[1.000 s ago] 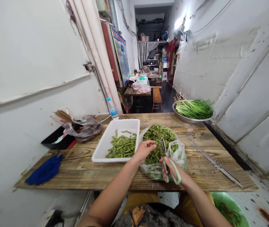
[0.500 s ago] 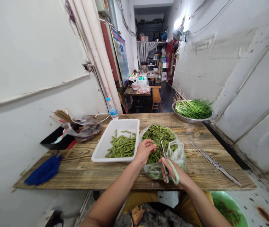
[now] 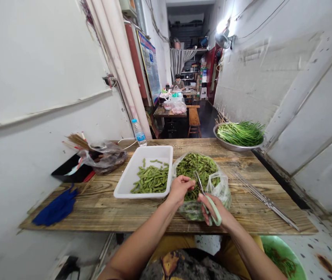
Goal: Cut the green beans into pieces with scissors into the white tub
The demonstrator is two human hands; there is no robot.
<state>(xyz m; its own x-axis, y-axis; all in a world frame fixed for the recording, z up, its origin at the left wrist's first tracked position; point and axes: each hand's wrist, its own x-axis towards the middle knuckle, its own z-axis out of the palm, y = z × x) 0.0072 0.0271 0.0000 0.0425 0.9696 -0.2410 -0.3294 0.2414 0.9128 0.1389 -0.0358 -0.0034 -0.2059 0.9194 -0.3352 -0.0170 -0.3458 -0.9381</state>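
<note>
My left hand (image 3: 180, 188) pinches a green bean pod over the clear plastic bag (image 3: 221, 187) heaped with green pods (image 3: 195, 165). Just to its right, my right hand (image 3: 217, 212) grips green-handled scissors (image 3: 207, 198), blades pointing up toward the pod at my left fingertips. A white rectangular tray (image 3: 131, 177) with a pile of trimmed pods (image 3: 151, 179) lies left of the bag on the wooden table (image 3: 110, 212).
A metal bowl of long green stalks (image 3: 240, 134) stands at the back right, metal skewers (image 3: 263, 200) lie right of the bag. A water bottle (image 3: 138, 133), a black tray with a plastic bag (image 3: 104, 155) and a blue cloth (image 3: 55, 208) are on the left. A green basin (image 3: 285, 260) sits below right. A person sits far down the corridor.
My left hand drew slightly back toward me with the pod, and the scissors tilted and closed in toward it. The view shifted only a little.
</note>
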